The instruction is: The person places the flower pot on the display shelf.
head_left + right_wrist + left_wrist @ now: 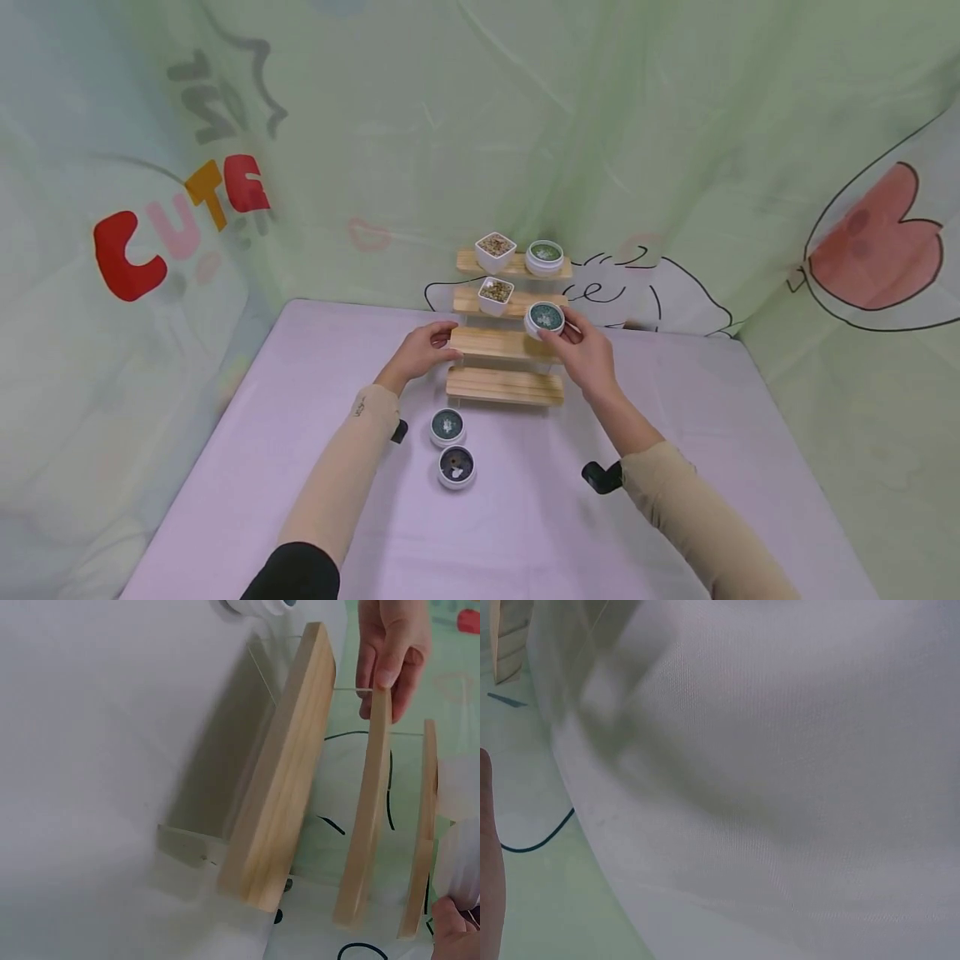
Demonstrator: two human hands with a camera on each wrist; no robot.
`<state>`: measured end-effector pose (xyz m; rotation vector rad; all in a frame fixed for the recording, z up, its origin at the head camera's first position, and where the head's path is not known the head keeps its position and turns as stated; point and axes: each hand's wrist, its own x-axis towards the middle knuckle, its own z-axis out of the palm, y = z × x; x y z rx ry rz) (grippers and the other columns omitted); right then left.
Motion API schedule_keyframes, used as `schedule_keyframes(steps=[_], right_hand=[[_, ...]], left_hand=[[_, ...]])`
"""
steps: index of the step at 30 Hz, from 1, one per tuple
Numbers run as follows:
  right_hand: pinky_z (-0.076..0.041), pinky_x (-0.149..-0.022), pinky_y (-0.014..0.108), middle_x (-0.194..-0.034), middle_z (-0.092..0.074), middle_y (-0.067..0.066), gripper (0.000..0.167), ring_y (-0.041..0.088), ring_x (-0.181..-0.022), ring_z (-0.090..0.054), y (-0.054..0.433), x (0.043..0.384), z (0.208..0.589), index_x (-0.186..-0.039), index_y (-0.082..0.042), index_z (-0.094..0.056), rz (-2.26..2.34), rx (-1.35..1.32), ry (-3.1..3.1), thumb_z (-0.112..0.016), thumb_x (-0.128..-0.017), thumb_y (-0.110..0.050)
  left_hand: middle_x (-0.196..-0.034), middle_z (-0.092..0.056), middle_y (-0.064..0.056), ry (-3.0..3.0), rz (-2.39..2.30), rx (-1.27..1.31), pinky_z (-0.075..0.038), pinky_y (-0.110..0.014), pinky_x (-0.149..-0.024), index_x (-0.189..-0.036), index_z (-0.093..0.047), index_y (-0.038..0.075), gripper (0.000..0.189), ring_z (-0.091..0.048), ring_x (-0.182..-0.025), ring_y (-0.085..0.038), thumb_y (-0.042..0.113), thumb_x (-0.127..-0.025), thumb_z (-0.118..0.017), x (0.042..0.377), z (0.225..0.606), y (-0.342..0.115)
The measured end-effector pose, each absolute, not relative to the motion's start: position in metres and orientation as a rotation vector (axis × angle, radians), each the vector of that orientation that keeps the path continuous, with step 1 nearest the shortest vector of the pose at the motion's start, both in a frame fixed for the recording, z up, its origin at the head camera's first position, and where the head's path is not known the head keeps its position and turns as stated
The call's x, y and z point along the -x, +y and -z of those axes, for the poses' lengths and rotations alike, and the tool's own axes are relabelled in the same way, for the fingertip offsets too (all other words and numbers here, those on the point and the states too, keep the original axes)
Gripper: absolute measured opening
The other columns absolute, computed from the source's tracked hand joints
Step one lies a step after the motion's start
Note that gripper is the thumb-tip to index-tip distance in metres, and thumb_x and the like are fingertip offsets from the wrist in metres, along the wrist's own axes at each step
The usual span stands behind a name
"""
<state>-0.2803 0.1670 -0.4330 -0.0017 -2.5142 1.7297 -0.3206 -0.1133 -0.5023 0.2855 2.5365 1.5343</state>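
A tiered display stand has several wooden shelves on clear supports. My left hand pinches the left end of its second-lowest shelf; in the right wrist view, the thumb lies on the shelf's edge. My right hand holds a round white jar with a dark green top, at the right end of the second shelf from the top. Whether the jar touches the wood is unclear. Left of it sits a square white cup of grainy bits. Only part of a finger shows in the left wrist view.
The top shelf carries another square cup and a round jar with a green top. Two round jars, one green-topped and one dark-topped, stand on the lilac tablecloth before the stand. A printed curtain hangs behind.
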Motion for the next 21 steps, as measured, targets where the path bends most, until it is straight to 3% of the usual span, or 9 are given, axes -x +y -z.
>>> schedule_keyframes(steps=[21], right_hand=[[-0.049, -0.101, 0.028, -0.140, -0.053, 0.017, 0.063, 0.024, -0.126, -0.054, 0.162, 0.312, 0.431, -0.142, -0.001, -0.049, -1.687, 0.034, -2.471, -0.074, -0.088, -0.022]], left_hand=[[-0.143, -0.050, -0.015, 2.544, -1.533, -0.292, -0.042, -0.032, -0.109, -0.141, -0.049, 0.002, 0.066, -0.051, -0.130, -0.026, 0.018, -0.085, -0.078, 0.318, 0.500, -0.113]])
